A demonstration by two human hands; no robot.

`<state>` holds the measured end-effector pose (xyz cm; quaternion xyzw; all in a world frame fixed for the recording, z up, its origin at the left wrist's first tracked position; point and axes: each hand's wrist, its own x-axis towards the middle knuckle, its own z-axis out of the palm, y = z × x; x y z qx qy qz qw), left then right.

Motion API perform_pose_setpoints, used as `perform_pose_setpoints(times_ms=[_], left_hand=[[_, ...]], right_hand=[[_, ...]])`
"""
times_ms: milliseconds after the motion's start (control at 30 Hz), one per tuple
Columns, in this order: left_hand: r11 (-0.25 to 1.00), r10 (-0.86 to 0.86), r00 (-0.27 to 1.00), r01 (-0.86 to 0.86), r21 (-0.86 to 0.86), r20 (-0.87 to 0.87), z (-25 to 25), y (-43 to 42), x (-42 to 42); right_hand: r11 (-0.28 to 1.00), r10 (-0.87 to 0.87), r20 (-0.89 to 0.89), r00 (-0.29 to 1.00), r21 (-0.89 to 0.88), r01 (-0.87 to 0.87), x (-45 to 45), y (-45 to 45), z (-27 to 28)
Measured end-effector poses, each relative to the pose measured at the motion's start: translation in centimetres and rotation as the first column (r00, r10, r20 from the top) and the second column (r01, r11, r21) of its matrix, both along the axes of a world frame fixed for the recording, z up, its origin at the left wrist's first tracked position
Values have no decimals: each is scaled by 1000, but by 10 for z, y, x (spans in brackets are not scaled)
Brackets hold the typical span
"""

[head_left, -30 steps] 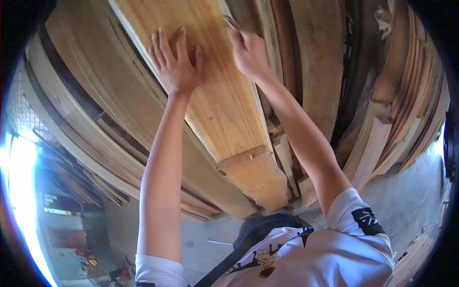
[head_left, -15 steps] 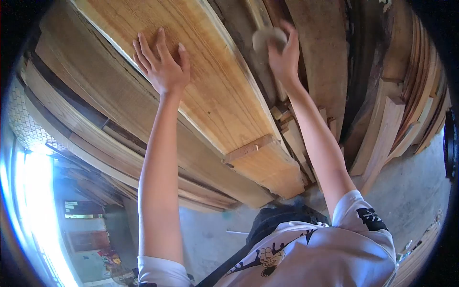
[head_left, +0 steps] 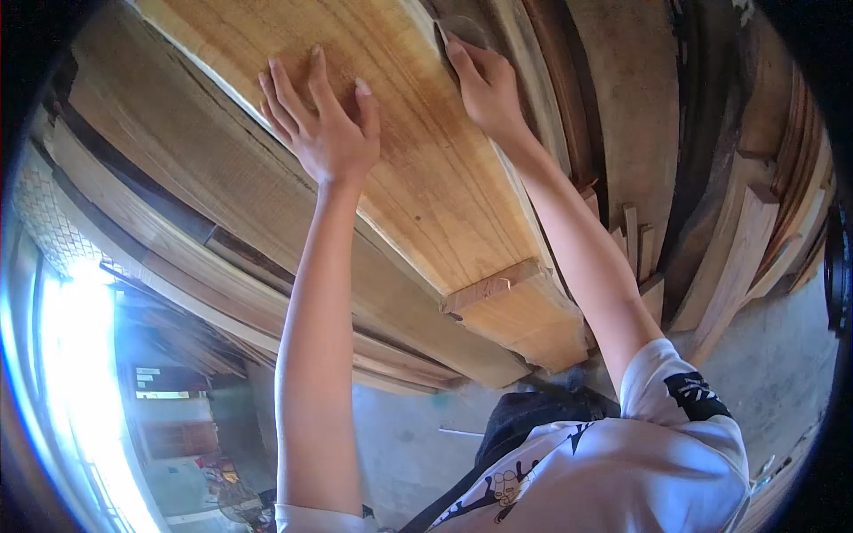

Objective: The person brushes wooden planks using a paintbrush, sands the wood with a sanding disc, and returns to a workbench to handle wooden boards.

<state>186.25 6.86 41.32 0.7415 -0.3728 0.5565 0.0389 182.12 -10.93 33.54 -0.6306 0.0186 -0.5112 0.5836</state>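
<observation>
A long light-brown wooden board (head_left: 418, 178) runs from the top of the view down toward my body. Spread flat near its left edge, my left hand (head_left: 333, 129) rests on the board with fingers apart. At the board's right edge, my right hand (head_left: 484, 84) is closed round a thin, round, flat object (head_left: 464, 31), partly see-through from blur, so its kind is unclear. Below the board's near end, a shorter wooden piece (head_left: 524, 324) shows a rough end.
Wide dark planks (head_left: 178, 142) lie left of the board, and more planks (head_left: 626, 98) stand to the right. Short offcuts (head_left: 638, 240) sit beside my right forearm. Grey floor (head_left: 400, 431) shows below, with a bright opening (head_left: 93, 373) at the left.
My right hand moved out to the right of the board, then came back to its right edge with the object. My left hand stays on the board while the view has shifted.
</observation>
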Motion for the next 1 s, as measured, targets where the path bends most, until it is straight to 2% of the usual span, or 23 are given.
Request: perform_pose_setpoints(times_ms=[100, 133, 200, 333, 433, 467, 567, 667, 733, 767, 800, 867, 967, 1000], left_hand=[[1000, 5, 1000, -5, -10, 2, 0, 0, 2], [1000, 2, 1000, -2, -16, -9, -1, 0, 2], [1000, -7, 1000, 6, -30, -19, 0, 1, 1], [999, -9, 999, 8, -47, -30, 1, -1, -3], [998, -17, 1000, 16, -59, -18, 0, 3, 1], [998, -26, 999, 25, -61, -20, 0, 3, 3], [998, -29, 999, 26, -63, -34, -1, 1, 0], [999, -14, 999, 11, -52, -45, -1, 1, 0], [999, -2, 999, 0, -45, -41, -1, 1, -1], [999, -7, 999, 5, -48, -38, -2, 1, -1], [999, -10, 999, 9, -46, -37, -2, 2, 0], [999, -24, 999, 24, -27, -22, -1, 2, 2], [999, -24, 1000, 24, -24, 0, -2, 0, 3], [1000, -16, 1000, 15, -24, -13, -3, 0, 3]], right_hand=[[998, -52, -30, 998, -31, 51, 1, 8, -7], [981, -154, 7, 988, -116, 154, 1, 10, -1], [992, -96, -43, 994, -81, 92, 1, 10, 14], [989, -127, 9, 992, -69, 127, 3, 8, 34], [979, -140, -138, 981, -166, 116, -18, 8, 24], [965, -168, -104, 980, -220, 142, -24, 10, 19], [958, -170, 45, 984, -225, 176, -13, 3, 22], [935, -185, 55, 981, -298, 193, 6, -12, 38], [903, -183, -3, 983, -396, 167, -7, -17, 35], [889, -179, -41, 983, -435, 144, -19, -16, 27], [898, -94, -70, 993, -437, 54, -34, -17, 13], [921, -23, -184, 983, -386, -50, -79, -15, -30], [975, -11, -374, 927, -210, -73, -164, -4, -116], [971, -75, -465, 882, -234, -40, -196, -2, -141]])
